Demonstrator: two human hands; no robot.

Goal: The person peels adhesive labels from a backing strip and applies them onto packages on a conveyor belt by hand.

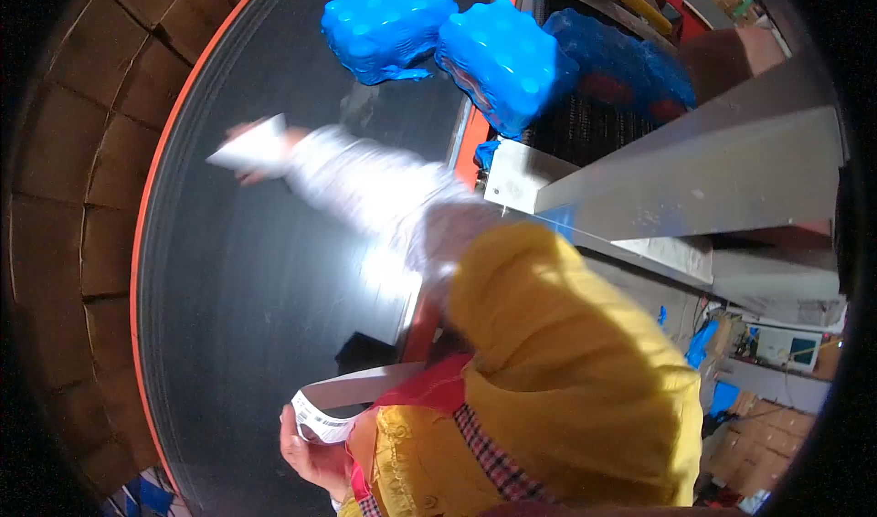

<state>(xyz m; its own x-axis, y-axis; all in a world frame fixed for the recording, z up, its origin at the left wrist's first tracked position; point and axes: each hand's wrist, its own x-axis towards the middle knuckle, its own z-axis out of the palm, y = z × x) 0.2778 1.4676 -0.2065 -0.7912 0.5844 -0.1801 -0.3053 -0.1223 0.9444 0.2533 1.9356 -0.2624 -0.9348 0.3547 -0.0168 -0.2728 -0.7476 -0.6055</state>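
My left hand (315, 458), low in the view, is closed on a looped white label strip (320, 423) with barcode print on its face. The strip's backing curls away to the right over my clothing. My right hand (247, 177) reaches out over the black conveyor belt (265, 316), its fingers partly behind a white label (260, 149); motion smears it. A white cover wraps that forearm below a yellow sleeve. Farther up the belt lies a blue film-wrapped pack (388, 24). A second blue pack (502, 60) sits across the belt's edge, touching the machine's exit.
Stacked brown cartons (55, 243) line the belt's outer orange rim (137, 270). To the right, a grey metal frame (694, 170) stands beside the belt. Another blue pack (612, 65) is in shadow behind it. Scraps of blue film (702, 343) hang at the far right.
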